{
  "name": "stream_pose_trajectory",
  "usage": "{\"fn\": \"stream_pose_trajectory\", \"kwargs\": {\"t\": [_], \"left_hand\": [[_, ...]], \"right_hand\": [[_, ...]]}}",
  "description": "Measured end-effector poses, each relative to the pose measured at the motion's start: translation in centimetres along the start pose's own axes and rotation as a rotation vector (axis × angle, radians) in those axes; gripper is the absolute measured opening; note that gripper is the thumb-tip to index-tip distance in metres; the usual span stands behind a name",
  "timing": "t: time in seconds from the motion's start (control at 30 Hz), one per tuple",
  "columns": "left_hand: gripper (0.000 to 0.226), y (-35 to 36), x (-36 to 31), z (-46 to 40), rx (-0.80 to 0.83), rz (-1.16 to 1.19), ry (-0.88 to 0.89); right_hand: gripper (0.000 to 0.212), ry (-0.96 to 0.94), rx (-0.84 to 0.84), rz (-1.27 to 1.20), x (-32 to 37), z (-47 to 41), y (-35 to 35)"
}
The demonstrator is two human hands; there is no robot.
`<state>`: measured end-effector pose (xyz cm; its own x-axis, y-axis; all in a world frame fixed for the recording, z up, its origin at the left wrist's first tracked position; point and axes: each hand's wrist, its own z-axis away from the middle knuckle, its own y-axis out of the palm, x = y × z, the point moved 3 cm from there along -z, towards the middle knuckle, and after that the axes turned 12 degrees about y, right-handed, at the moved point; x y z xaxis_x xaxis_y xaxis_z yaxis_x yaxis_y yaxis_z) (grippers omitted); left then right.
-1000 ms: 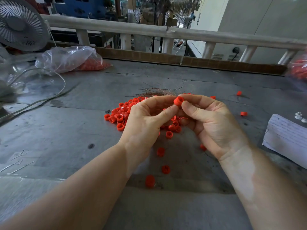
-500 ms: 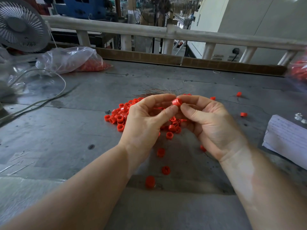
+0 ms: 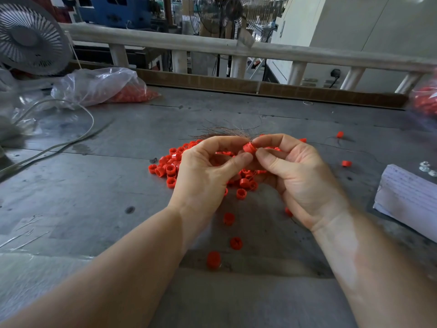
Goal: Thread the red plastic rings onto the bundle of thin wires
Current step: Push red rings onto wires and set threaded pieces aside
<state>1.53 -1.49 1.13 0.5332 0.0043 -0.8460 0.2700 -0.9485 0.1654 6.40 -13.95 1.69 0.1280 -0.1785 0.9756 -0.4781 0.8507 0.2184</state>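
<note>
The right hand pinched one red ring with its fingers. The left hand curled its fingers close beside it and seemed to hold the thin wires, which fanned out behind. More red rings lay piled on the grey surface under both hands.

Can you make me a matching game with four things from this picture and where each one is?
Things:
1. fan
2. plastic bag
3. paper
4. ring

Places:
A. pinched between the two hands
B. right edge of the table
C. far left corner, standing
D. lying on the table just right of the fan

Pairs: 1-C, 2-D, 3-B, 4-A
</note>
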Motion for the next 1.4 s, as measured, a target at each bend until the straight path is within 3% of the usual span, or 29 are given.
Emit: {"fn": "stream_pose_trajectory", "kwargs": {"t": [0.63,0.9,1.03,1.23,1.4], "left_hand": [[0.019,0.25,-0.24,0.11,0.035,0.009,-0.052],[0.013,0.17,0.0,0.11,0.021,0.021,-0.099],[0.027,0.34,0.06,0.2,0.05,0.109,-0.166],[0.022,0.23,0.29,0.12,0.035,0.134,-0.181],[0.019,0.22,0.37,0.14,0.037,0.086,-0.163]], "right_hand": [[0.009,-0.119,-0.063,0.117,0.28,0.15,-0.03],[0.016,-0.284,-0.17,0.415,0.25,-0.08,-0.26],[0.011,-0.266,-0.138,0.375,0.09,-0.19,-0.21],[0.009,-0.21,-0.102,0.31,0.11,-0.13,-0.18],[0.031,-0.325,-0.156,0.599,0.7,0.55,0.37]]}}
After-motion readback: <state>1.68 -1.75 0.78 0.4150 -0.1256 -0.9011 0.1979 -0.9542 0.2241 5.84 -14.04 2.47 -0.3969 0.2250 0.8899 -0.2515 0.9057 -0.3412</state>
